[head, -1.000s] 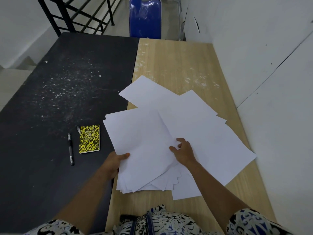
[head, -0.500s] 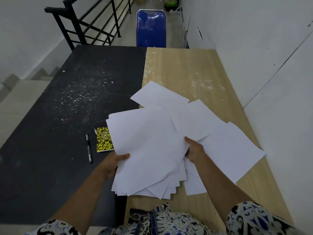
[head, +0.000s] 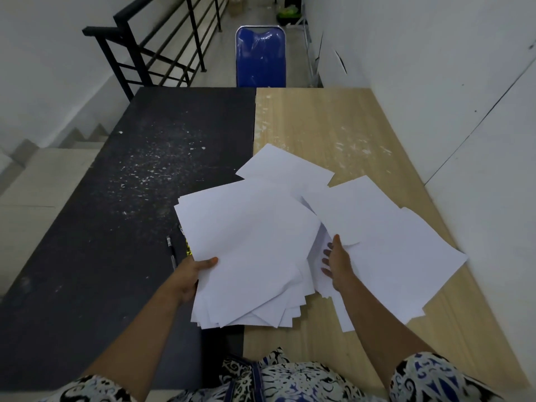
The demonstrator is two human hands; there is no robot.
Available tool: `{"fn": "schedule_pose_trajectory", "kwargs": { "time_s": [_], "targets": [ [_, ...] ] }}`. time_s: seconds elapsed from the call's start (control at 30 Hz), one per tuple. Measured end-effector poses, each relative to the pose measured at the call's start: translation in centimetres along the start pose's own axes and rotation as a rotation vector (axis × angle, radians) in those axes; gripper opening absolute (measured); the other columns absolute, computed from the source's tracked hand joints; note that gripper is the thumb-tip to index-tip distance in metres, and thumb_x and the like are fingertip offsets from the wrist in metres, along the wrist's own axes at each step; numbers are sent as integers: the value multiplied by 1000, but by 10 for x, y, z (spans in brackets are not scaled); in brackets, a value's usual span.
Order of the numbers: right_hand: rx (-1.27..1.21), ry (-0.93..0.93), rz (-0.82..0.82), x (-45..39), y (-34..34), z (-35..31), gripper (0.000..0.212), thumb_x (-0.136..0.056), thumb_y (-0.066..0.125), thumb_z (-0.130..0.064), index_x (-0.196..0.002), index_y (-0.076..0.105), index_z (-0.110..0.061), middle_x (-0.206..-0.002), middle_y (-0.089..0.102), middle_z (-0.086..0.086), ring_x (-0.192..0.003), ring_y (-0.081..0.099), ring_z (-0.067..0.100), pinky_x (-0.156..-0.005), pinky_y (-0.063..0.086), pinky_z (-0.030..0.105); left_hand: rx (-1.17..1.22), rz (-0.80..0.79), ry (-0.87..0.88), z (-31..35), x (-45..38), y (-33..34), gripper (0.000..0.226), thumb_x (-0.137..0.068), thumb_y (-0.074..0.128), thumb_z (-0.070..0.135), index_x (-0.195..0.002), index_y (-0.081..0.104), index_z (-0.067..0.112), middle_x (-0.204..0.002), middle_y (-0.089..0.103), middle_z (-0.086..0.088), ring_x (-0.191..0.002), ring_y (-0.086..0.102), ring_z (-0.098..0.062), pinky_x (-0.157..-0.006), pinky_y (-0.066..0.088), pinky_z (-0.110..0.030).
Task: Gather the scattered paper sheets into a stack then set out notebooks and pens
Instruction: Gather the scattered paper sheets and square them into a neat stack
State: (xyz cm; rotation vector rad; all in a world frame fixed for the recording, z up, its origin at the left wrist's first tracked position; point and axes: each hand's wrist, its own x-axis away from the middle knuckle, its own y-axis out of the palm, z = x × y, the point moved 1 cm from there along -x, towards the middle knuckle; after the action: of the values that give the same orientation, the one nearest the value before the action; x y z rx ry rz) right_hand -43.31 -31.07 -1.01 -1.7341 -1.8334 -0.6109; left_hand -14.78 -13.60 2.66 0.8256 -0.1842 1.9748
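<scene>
Your left hand [head: 190, 278] grips the fanned stack [head: 249, 256]; your right hand [head: 338, 265], open, slides under loose sheets [head: 385, 236]. Sweep them onto the stack, then square the edges.

Paper stack [head: 249, 250] straddles seam between left tabletop [head: 121, 227] and right tabletop [head: 342, 132]. Loose sheets [head: 391, 250] right of stack, one sheet [head: 285, 166] behind. Pen [head: 171, 252] left of stack; notebook [head: 188, 250], probably, mostly hidden under stack's left edge. Chair [head: 260, 58] beyond far end.
</scene>
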Motion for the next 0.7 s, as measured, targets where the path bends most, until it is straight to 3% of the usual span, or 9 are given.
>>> {"fn": "schedule_pose_trajectory", "kwargs": {
  "time_s": [0.1,0.17,0.23,0.37,0.43,0.5,0.57,0.63,0.7],
  "targets": [
    [597,-256,21,7,11,4,57,-102,22,-50,-143,41,-17,-144,46,7,-133,42,28,-111,30,41,-12,-22,10,8,3,-2,35,-89,62,6,-124,59,6,-119,67,-14,-106,65,-32,-81,54,-41],
    [695,-283,72,12,19,6,61,-99,21,-57,-132,53,-17,-135,55,10,-125,48,32,-105,34,43,-17,-33,23,13,6,-5,34,-90,61,6,-124,59,8,-119,68,-13,-106,65,-32,-79,56,-40],
    [505,-254,-10,24,30,-2,63,-92,29,-69,-118,60,-20,-125,61,9,-120,52,34,-102,37,44,1,-38,20,16,7,-8,33,-90,61,6,-123,60,9,-119,68,-14,-108,64,-33,-84,55,-44],
    [-22,-172,-354,44,44,-23,55,-96,42,-52,-143,41,-22,-137,48,-8,-133,41,13,-116,25,32,37,-38,22,22,8,-14,40,-85,64,10,-124,60,9,-121,67,-14,-113,61,-36,-97,47,-52],
    [50,-218,-468,45,47,-33,53,-90,54,-47,-137,47,-26,-130,50,-15,-126,43,6,-113,26,28,56,-34,27,26,7,-15,34,-86,62,8,-120,62,10,-119,68,-14,-109,63,-35,-95,49,-50],
    [139,-244,-532,44,50,-39,42,-79,67,-44,-118,59,-30,-124,61,-13,-117,56,7,-108,37,30,62,-31,37,30,7,-14,27,-89,60,6,-115,64,11,-115,70,-12,-103,65,-31,-88,52,-45],
    [178,-280,-551,45,52,-43,34,-81,71,-35,-113,62,-30,-120,66,-9,-107,62,6,-99,46,29,56,-34,47,32,6,-12,26,-90,59,6,-114,64,12,-110,72,-9,-97,68,-27,-81,55,-41],
    [191,-307,-527,46,52,-45,41,-82,72,-33,-121,62,-23,-117,68,-8,-105,64,7,-98,49,32,50,-39,57,33,5,-10,26,-90,59,6,-114,64,12,-110,72,-8,-94,70,-24,-78,56,-39],
    [168,-311,-517,46,52,-45,61,-72,79,-45,-125,61,-21,-119,68,-5,-111,63,12,-106,44,40,42,-47,53,34,4,-7,26,-90,59,5,-115,64,12,-112,71,-10,-97,69,-26,-81,55,-40]
  ]
}}
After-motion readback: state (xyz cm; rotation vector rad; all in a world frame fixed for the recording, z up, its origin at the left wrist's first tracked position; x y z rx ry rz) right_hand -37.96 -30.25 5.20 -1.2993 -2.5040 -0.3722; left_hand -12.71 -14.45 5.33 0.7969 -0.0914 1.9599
